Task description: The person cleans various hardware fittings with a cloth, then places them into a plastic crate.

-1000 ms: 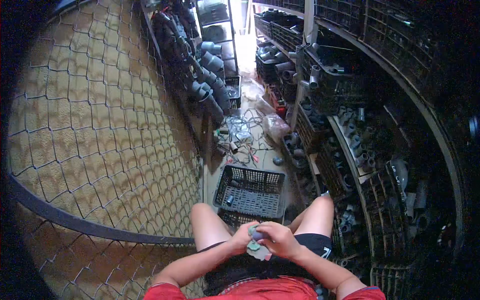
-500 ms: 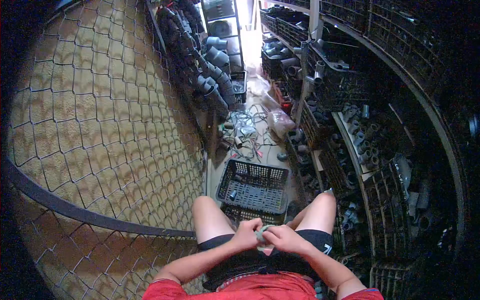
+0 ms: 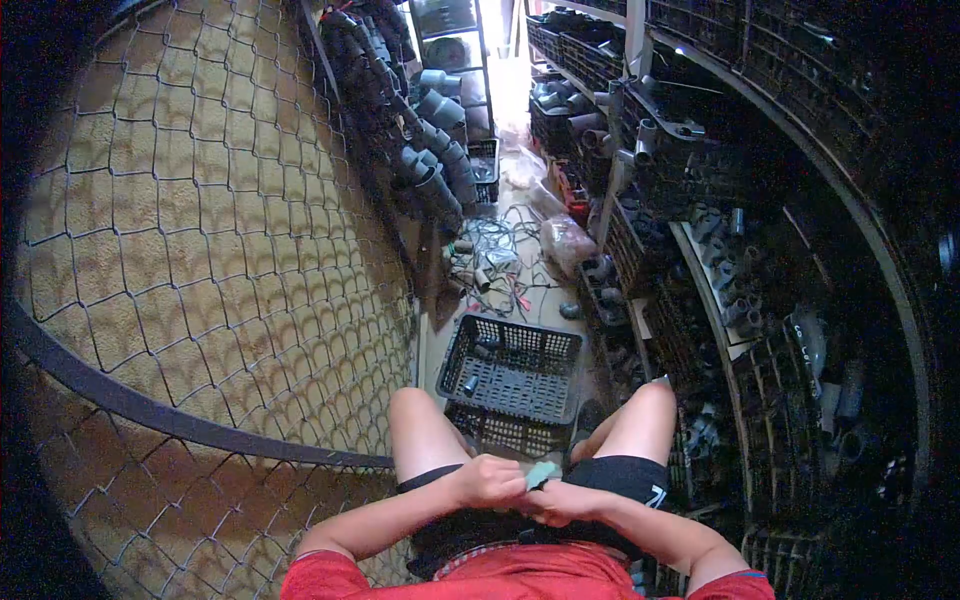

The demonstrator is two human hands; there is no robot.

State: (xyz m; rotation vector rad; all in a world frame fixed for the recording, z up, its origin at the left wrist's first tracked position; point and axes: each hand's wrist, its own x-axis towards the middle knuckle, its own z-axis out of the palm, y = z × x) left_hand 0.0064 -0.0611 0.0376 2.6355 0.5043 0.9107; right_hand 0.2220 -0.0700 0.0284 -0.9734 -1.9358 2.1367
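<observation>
I sit with bare knees apart, both hands together over my lap. My left hand (image 3: 487, 480) and my right hand (image 3: 563, 500) are closed around a small pale green-grey cloth (image 3: 542, 472), which sticks out between them. Whatever else the cloth wraps is hidden by my fingers. In front of my knees on the floor stands a black plastic crate (image 3: 512, 372) with a few small fittings in it.
A chain-link fence (image 3: 200, 250) runs along the left. Grey pipe elbows (image 3: 440, 170) hang beside it. Shelves of dark crates with pipe fittings (image 3: 720, 270) fill the right side. Wires and a plastic bag (image 3: 565, 240) lie on the narrow aisle floor.
My hands have dropped lower toward my lap and closed more tightly on the cloth. The grey fitting seen between them a second ago is now hidden. The view has tilted slightly.
</observation>
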